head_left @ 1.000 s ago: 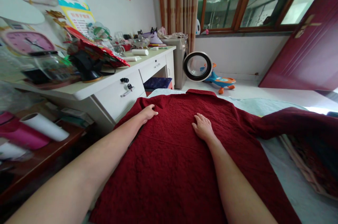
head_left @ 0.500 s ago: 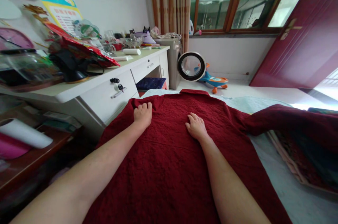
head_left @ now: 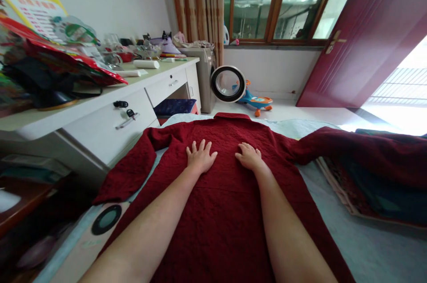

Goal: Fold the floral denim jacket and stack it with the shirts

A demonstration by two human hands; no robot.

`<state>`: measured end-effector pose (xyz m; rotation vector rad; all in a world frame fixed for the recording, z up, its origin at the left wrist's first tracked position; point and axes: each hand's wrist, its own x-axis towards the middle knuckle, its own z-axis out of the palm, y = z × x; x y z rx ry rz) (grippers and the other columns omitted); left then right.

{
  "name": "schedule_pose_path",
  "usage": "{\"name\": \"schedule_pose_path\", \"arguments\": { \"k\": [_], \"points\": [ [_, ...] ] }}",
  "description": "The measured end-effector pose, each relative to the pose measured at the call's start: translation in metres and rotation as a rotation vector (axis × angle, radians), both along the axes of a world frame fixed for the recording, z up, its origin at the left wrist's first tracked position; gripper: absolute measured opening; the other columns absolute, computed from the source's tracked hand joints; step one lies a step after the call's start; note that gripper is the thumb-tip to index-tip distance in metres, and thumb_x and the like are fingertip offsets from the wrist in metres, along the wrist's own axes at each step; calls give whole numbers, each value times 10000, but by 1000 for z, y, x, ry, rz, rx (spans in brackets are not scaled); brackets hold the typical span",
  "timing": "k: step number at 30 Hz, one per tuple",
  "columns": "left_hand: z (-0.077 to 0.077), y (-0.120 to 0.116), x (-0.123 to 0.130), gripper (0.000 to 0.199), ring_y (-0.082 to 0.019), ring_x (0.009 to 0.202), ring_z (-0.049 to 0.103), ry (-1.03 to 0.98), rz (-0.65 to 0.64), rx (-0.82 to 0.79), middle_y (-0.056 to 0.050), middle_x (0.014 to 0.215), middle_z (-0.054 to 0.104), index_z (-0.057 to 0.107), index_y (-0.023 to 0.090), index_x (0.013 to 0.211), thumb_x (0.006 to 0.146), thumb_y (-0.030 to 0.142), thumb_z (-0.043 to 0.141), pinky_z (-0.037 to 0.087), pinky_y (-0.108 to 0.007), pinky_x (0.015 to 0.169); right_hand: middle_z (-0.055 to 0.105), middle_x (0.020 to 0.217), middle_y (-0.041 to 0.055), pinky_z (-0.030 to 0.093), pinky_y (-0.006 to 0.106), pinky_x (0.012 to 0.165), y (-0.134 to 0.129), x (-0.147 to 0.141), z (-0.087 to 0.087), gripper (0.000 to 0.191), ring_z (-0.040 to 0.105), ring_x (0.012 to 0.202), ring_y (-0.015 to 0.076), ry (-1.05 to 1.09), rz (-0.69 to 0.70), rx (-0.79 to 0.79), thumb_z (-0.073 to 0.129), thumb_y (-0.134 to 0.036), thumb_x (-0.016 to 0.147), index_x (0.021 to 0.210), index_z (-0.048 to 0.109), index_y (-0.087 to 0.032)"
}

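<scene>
A dark red, textured shirt (head_left: 213, 212) with a collar lies spread out in front of me, collar at the far end. Its left sleeve slants down toward the desk, and the right one stretches over a pile of folded clothes (head_left: 373, 185). My left hand (head_left: 200, 158) rests flat on the upper body of the shirt with its fingers spread. To its right, my right hand (head_left: 249, 156) lies on the same cloth, fingers stretched out and slightly bent. Neither hand holds anything. A pale blue sheet (head_left: 310, 128) shows beneath the shirt.
A white desk (head_left: 100, 140) with drawers stands at left, crowded with bags and small items. Beyond it is a washing machine (head_left: 205, 82) with its round door (head_left: 228, 84) swung out. A blue and orange ride-on toy (head_left: 256, 100) sits on the floor near the red door (head_left: 350, 51).
My left hand has left the shirt's left shoulder, moved toward the middle and spread its fingers. The left sleeve now lies out to the side. My view has turned rightward.
</scene>
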<state>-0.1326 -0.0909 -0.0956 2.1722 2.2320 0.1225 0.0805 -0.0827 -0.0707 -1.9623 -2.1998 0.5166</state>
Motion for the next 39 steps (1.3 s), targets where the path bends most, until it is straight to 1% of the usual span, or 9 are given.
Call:
{"name": "schedule_pose_path", "arguments": {
  "k": [4, 7, 9, 11, 16, 21, 25, 32, 39],
  "points": [
    [13, 3, 1, 683, -444, 1437, 185, -16, 5, -52, -55, 1599, 258, 353, 289, 1485, 895, 627, 295, 190, -661, 1113, 252, 1589, 119, 161, 540, 1155, 2, 21, -5, 582, 192, 1465, 274, -94, -235, 10, 435, -410, 922, 1461, 388, -199],
    [33, 15, 15, 626, -459, 1412, 243, -5, 51, -141, -97, 1542, 368, 483, 239, 1402, 857, 545, 438, 176, -655, 1121, 237, 1594, 116, 148, 534, 1159, 2, 20, -10, 593, 171, 1471, 281, -106, -283, 24, 414, -425, 924, 1468, 375, -192],
    [45, 25, 35, 514, -416, 1418, 260, 9, 43, -112, -110, 1498, 429, 568, 207, 1314, 848, 403, 482, 173, -624, 1139, 231, 1597, 112, 142, 536, 1159, 1, 17, -11, 587, 165, 1472, 282, -109, -285, 24, 400, -417, 926, 1468, 374, -194],
    [51, 35, 60, 461, -318, 1436, 268, -40, -74, 14, -90, 1524, 397, 562, 200, 1306, 878, 299, 419, 205, -554, 1159, 229, 1599, 111, 141, 541, 1156, 1, 14, -11, 585, 164, 1472, 283, -109, -285, 24, 394, -419, 927, 1468, 376, -197],
    [28, 45, 112, 505, -246, 1453, 242, -153, -214, 110, -81, 1571, 317, 451, 211, 1406, 933, 368, 369, 227, -500, 1171, 264, 1587, 109, 176, 546, 1143, 2, 21, -11, 577, 200, 1461, 290, -99, -270, 50, 419, -416, 916, 1452, 405, -201],
    [1, 47, 117, 588, -288, 1462, 208, -163, -205, 48, -83, 1572, 316, 410, 239, 1447, 930, 514, 357, 182, -563, 1168, 465, 1474, 96, 343, 422, 1082, 10, 39, -9, 464, 432, 1337, 233, -25, -265, 123, 361, -259, 921, 1355, 513, -194],
    [0, 47, 114, 586, -292, 1459, 212, -148, -216, 71, -89, 1571, 316, 410, 231, 1450, 935, 507, 353, 190, -560, 1164, 440, 1499, 78, 292, 375, 1125, 13, 34, -14, 481, 358, 1398, 197, 23, -241, 212, 328, -221, 938, 1398, 459, -175],
    [1, 48, 112, 577, -278, 1459, 213, -137, -235, 45, -76, 1574, 314, 405, 248, 1455, 957, 513, 282, 206, -552, 1158, 336, 1565, 39, 184, 401, 1177, 9, 13, -23, 480, 263, 1447, 177, -24, -118, 146, 292, -307, 986, 1438, 423, -211],
    [0, 49, 113, 598, -281, 1470, 174, -140, -224, 34, -71, 1590, 277, 380, 251, 1471, 938, 517, 324, 173, -552, 1165, 372, 1545, 63, 286, 390, 1125, 24, 57, -14, 475, 336, 1403, 221, -154, -158, 150, 374, -302, 961, 1418, 458, -206]
  ]
}}
